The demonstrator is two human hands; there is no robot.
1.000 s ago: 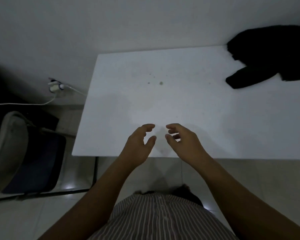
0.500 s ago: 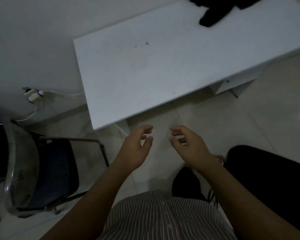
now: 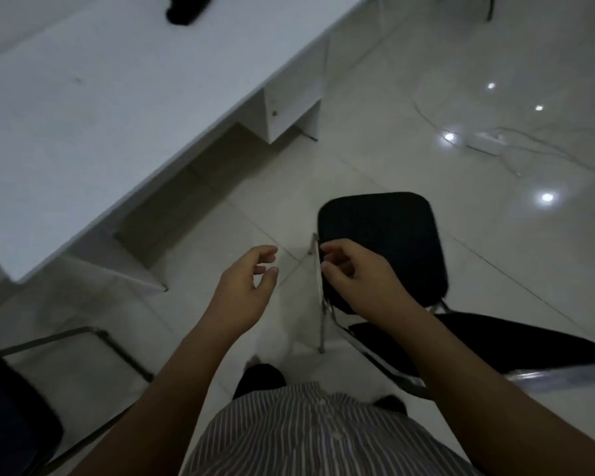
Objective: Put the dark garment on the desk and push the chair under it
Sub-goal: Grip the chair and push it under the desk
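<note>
Head view looks down past a striped shirt (image 3: 310, 431) at 2 bare hands held over a pale tiled floor (image 3: 392, 159). At 12 o'clock, right at the frame's upper edge, the dark garment (image 3: 186, 10) lies on the white desk (image 3: 83, 115), so that half of the task reads as done; only a part of it shows, and no label can be made out on it.

At 3 o'clock of the hands stands the chair (image 3: 382, 249) with its black seat, well apart from the desk and turned so the backrest is nearest the person. This placing suits a push from behind toward the gap under the desktop at 11 o'clock.

The left hand (image 3: 244, 293) hangs in the air with fingers loosely curled and apart, clasping nothing. The right hand (image 3: 358, 280) hovers over the near edge of the seat, by the metal frame, its fingers bent but parted; whether they touch the cushion cannot be told. It looks set to take hold of the chair.

A second chair (image 3: 18, 407) sits at 8 o'clock, partly cut off. Cables (image 3: 495, 142) trail across the floor at 2 o'clock. No brand or writing is readable anywhere.
</note>
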